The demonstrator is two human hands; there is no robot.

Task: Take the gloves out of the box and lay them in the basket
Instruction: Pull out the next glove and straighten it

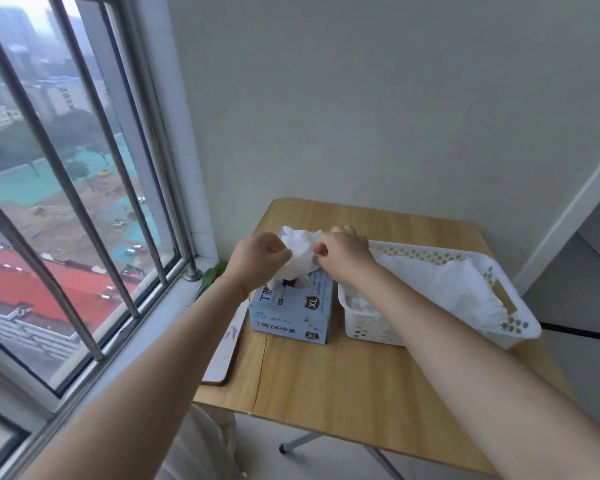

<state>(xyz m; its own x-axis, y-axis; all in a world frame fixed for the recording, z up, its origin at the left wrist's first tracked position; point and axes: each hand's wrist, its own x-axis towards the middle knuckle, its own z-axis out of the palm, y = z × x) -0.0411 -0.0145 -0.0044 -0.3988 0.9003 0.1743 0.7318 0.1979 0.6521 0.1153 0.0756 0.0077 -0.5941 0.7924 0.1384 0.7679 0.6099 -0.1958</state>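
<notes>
The person is in the middle of pulling a white glove (300,252) out of the blue box (291,315). The glove is bunched up and sticks up out of the hole in the top of the box, with its bottom end down in the hole. The left hand (258,254) pinches the left side of the glove with curled fingers. The right hand (343,254) pinches the right side the same way. Both arms reach out long and straight over the wooden table (343,368), and the hands sit close together just above the box. The white basket (520,323) stands just beside the box on the right, and it has white gloves lying in it already. I think the next move is to lift the glove until it comes free, then carry it a little to the right and lay it down in the basket. The glove looks thin and floppy, so it may drag another one out with it.
</notes>
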